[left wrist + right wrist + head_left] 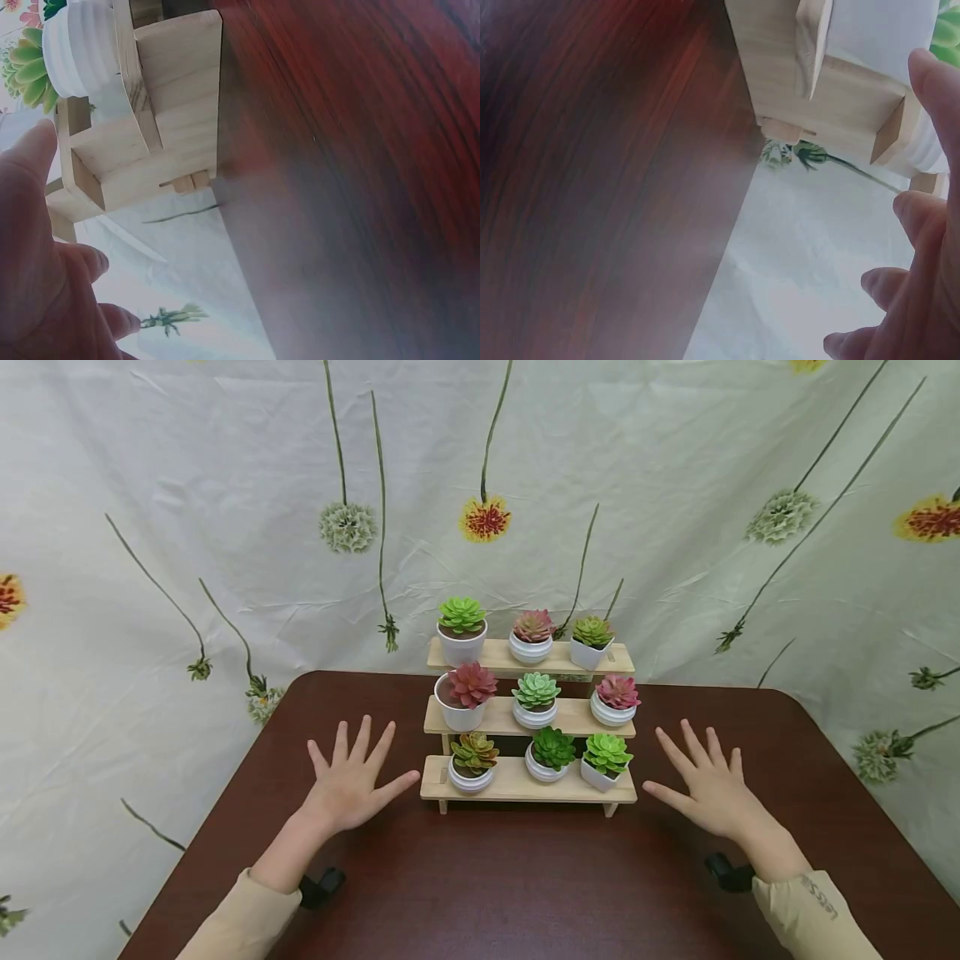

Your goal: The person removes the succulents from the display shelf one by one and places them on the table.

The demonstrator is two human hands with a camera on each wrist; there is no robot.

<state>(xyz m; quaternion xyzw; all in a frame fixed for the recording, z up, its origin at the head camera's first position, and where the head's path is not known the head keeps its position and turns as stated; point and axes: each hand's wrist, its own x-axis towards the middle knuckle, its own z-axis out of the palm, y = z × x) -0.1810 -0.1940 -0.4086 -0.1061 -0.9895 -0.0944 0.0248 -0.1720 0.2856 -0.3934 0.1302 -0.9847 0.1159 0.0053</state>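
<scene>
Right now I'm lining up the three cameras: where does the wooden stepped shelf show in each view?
Head: the shelf stands mid-picture on the table, between the left hand and the right hand.
Left wrist: its end fills the upper left, above the thumb.
Right wrist: its end sits at the top, right of middle.
Shared landmark: the table's dark red top.

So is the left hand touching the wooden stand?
Apart. In the head view the left hand lies flat on the table, and a strip of dark tabletop shows between its thumb tip and the stand's bottom shelf.
</scene>
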